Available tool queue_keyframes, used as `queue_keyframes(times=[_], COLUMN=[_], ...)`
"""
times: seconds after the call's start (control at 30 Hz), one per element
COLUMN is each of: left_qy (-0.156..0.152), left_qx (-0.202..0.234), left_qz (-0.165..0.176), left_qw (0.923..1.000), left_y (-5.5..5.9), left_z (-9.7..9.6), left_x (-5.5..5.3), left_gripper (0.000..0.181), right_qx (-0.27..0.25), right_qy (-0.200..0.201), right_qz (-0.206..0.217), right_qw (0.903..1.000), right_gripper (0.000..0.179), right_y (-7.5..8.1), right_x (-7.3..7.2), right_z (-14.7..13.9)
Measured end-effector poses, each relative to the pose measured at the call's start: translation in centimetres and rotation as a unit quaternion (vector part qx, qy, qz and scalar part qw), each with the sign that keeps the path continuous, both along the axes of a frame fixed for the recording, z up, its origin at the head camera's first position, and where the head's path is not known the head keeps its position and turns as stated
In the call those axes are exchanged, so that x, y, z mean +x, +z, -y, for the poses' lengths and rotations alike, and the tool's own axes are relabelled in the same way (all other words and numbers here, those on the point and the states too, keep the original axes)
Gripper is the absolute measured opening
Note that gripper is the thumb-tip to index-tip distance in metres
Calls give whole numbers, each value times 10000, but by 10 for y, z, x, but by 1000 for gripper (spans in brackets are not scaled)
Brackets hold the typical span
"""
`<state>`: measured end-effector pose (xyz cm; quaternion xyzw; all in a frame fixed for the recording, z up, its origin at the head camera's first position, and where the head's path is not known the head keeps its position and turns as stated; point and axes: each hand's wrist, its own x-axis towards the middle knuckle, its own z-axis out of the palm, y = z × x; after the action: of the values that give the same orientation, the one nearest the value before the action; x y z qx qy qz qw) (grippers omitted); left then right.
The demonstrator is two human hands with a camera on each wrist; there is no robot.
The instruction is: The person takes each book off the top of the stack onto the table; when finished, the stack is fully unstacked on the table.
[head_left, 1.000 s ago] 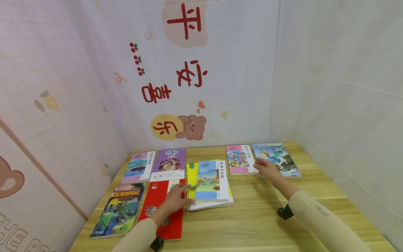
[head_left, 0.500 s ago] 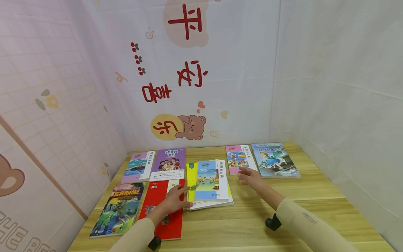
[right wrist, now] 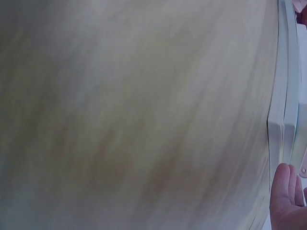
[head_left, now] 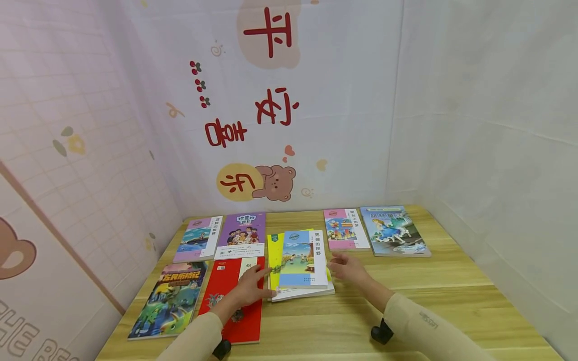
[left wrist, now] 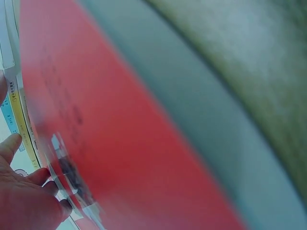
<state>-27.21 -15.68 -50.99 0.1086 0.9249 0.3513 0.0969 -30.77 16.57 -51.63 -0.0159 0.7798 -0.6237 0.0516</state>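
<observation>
A small stack of books lies mid-table in the head view: a blue-and-white paperback [head_left: 298, 260] on top, with a yellow book [head_left: 274, 248] and a white-edged one [head_left: 311, 293] under it. My left hand [head_left: 247, 288] lies over the red book [head_left: 244, 321], its fingers spread toward the stack's left edge. In the left wrist view the fingers [left wrist: 10, 146] reach the books' spines. On the other side, my right hand [head_left: 351, 271] is at the stack's right edge with fingers loosely extended. The right wrist view shows those fingers [right wrist: 283, 179] beside the page edges; contact is unclear there.
Left of the stack lie a pink-and-white book [head_left: 198, 240], a purple book [head_left: 241, 233] and a green cartoon-cover book [head_left: 169, 301]. At the back right are another pink book [head_left: 343, 230] and a blue fairy-tale book [head_left: 393, 228]. Fabric walls [head_left: 343, 100] enclose the wooden table [head_left: 406, 326].
My right hand has moved left and nearer, from beside the blue fairy-tale book to the stack's right edge. My left hand has barely moved.
</observation>
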Motion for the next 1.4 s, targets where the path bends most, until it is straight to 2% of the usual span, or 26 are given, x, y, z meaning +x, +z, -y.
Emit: queue_keyframes(times=[0.23, 0.43, 0.7, 0.9, 1.13, 1.4], left_qy=[37, 55, 72, 49, 17, -17], left_qx=[-10, -40, -36, 3, -24, 91], left_qz=[73, 61, 45, 29, 28, 7], left_qw=[10000, 10000, 10000, 10000, 10000, 10000], left_y=[2, 1, 1, 1, 0, -2], left_z=[0, 0, -1, -1, 0, 1], left_x=[1, 1, 1, 1, 0, 0], left_gripper=[77, 77, 76, 75, 76, 75], right_qx=[144, 357, 756, 643, 396, 376], right_qy=[-18, -41, -138, -72, -63, -62], right_qz=[51, -39, -98, -68, 238, 356], right_qw=[9999, 9993, 9970, 9979, 9989, 9986], right_gripper=[56, 60, 63, 63, 59, 54], right_y=[-8, -8, -11, -9, -6, -5], right_x=[4, 7, 3, 2, -1, -6], right_z=[8, 14, 19, 19, 18, 14])
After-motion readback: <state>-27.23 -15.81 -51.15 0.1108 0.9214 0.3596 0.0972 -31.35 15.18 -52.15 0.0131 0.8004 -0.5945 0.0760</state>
